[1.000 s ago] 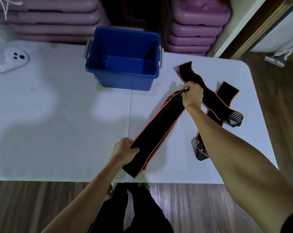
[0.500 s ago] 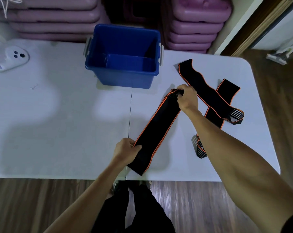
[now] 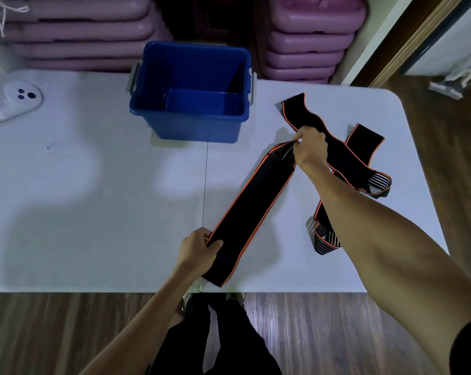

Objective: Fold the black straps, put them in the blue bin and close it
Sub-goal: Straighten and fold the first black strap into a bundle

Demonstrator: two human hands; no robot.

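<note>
A black strap with orange edging [image 3: 252,209] lies doubled over and stretched diagonally on the white table [image 3: 93,212]. My left hand [image 3: 198,251] grips its near end by the table's front edge. My right hand [image 3: 310,147] pinches its far, striped end. Two more black straps lie crossed on the right: one wavy strap [image 3: 339,155] runs from behind my right hand, the other strap [image 3: 362,139] passes under it to a striped end [image 3: 325,238]. The blue bin [image 3: 193,123] stands open and empty at the back of the table; no lid is in view.
A white controller [image 3: 12,102] lies at the table's far left. Stacked pink plastic lids or steps [image 3: 310,41] line the wall behind the bin. Wooden floor shows below the table's front edge and to the right.
The strap has stayed taut between both hands. My right hand has shifted slightly with the strap's far end; my left hand keeps its grip near the front edge.
</note>
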